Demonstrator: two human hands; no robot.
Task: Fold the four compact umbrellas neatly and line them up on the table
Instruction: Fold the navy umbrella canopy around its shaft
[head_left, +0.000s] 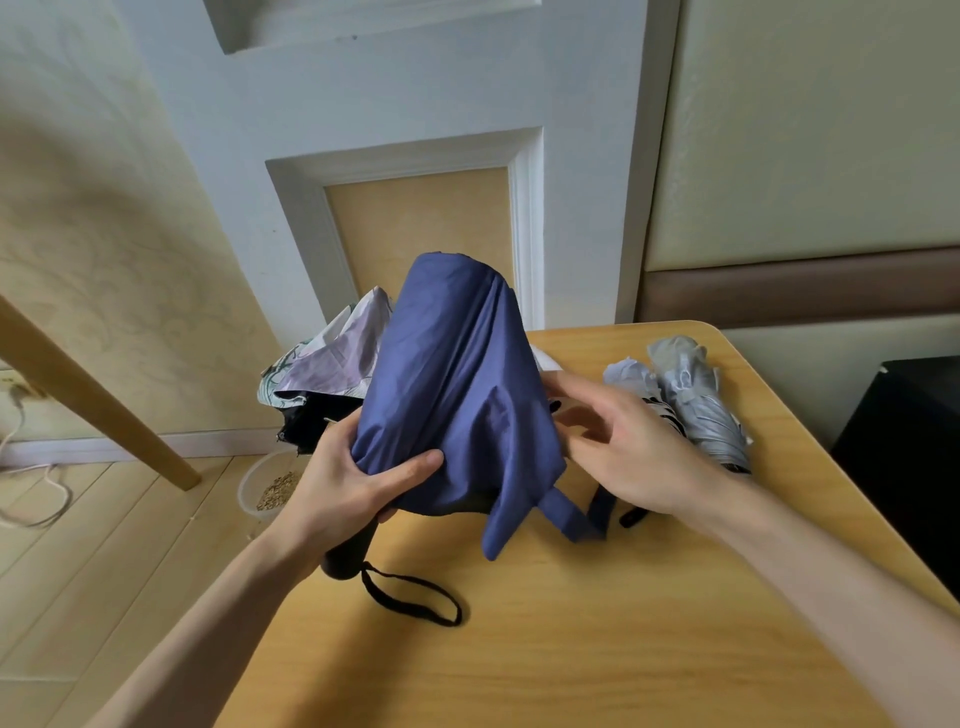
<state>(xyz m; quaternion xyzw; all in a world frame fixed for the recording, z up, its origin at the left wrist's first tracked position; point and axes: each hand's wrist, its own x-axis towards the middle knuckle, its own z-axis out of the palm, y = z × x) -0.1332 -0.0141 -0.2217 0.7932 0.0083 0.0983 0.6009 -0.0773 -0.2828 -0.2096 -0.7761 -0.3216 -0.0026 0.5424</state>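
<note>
Yellow-wood table (597, 649) stands against cream wall (805, 156), over pale plank floor (104, 545); blue umbrella (452, 384) held above table, left hand (343, 488) gripping its gathered canopy; right hand (639, 447), fingers loosely extended, touches the fabric; silver umbrella (706, 410) lies far right

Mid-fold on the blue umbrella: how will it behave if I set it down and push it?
The blue umbrella looks floppy: loose folds sag past the left hand, so it would probably spread open. The smooth cloth may slide on the table. The rounded black handle could roll, with its wrist loop trailing.
</note>
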